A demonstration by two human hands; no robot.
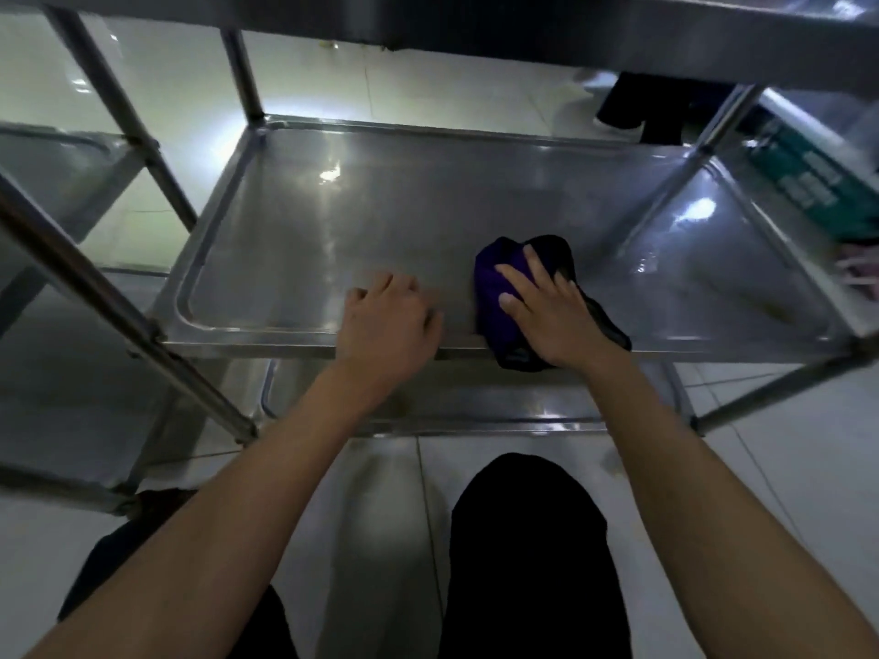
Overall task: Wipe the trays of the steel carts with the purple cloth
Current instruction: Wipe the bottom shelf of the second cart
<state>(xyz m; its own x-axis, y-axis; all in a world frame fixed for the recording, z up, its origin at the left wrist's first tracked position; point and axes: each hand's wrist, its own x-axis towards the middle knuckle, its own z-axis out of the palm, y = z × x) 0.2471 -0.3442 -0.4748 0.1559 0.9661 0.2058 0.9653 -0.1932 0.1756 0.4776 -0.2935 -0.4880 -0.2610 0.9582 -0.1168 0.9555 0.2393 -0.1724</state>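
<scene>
Tray: the middle tray (380, 206) of the steel cart (247, 73) is the one being cleaned right now. It is flat, shiny and has a low rim all round.
Cloth: the purple cloth (494, 297) lies bunched up on the tray, close to its front edge and a bit toward the right side. One end hangs over the front rim.
Right hand: the right hand (551, 316) lies flat on top of the cloth with straight, spread fingers. It presses the cloth down and does not squeeze it.
Left hand: the left hand (385, 321) rests on the front edge of the tray, just beside the cloth but not touching it. Its fingers are loosely bent and it holds nothing. It looks like it is keeping the cart steady.
Done so far: I cannot tell how much of this tray is wiped. The steel shines all over, with no clear wet marks.
Still to do: the far edge and the left side are well away from the cloth, so they likely still need a wipe. The bottom tray (475, 406) and the cart on the left (62, 173) may need wiping too.
Other things: a green box (808, 183) sits on the cart at the right.
</scene>
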